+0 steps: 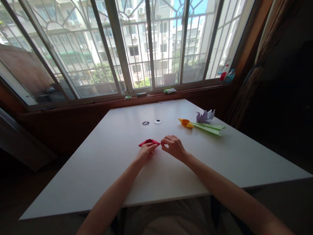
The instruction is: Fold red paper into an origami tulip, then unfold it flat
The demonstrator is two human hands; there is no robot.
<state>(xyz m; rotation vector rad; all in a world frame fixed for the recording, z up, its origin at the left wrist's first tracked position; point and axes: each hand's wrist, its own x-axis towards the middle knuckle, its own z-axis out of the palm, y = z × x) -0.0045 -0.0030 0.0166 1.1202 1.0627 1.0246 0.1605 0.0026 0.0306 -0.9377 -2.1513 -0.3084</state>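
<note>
left hand (147,151) holds red origami (144,142); right hand (174,146) at tip (159,144)

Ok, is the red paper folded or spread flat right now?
Folded: the red paper in the left hand has pointed ends and a dark hollow between them.

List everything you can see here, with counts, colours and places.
Folded paper: one, red, left hand
Paper boat: one, yellow-orange, table's right side
Paper strips: two, pale green, beside boat
Folded figures: count unclear, purple and lilac, behind strips
Round fittings: two, white and dark, tabletop
Table: one, white, before window
Small items: several, mostly green and white, windowsill
Bottles: two, red and blue, sill's right end
Window: one, grey-framed, back
Buildings: several, pale, outside
Curtain: one, brown, right
Hands: two, bare, left and right, at red paper
</note>
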